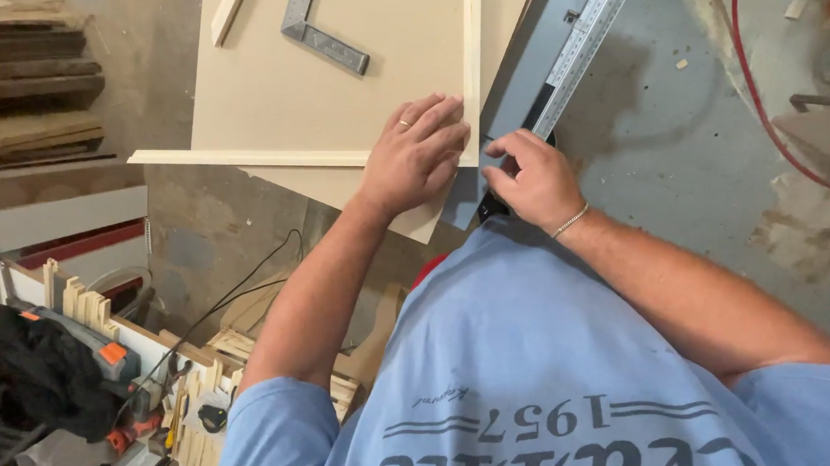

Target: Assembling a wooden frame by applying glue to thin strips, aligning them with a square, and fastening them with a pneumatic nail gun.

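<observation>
The beige board lies flat at the centre of the view, over the concrete floor. It is held down by the left hand, whose fingers are stretched out flat and together at the board's lower right corner, gripping nothing. The lower end of the steel rule, just beside the board's right edge, is pinched by the curled fingers of the right hand. The step is judged to be aligning the rule along that edge; the next move would call for the board to be kept from shifting. Counted: one board, three thin wooden strips, one try square, one rule, one red hose.
</observation>
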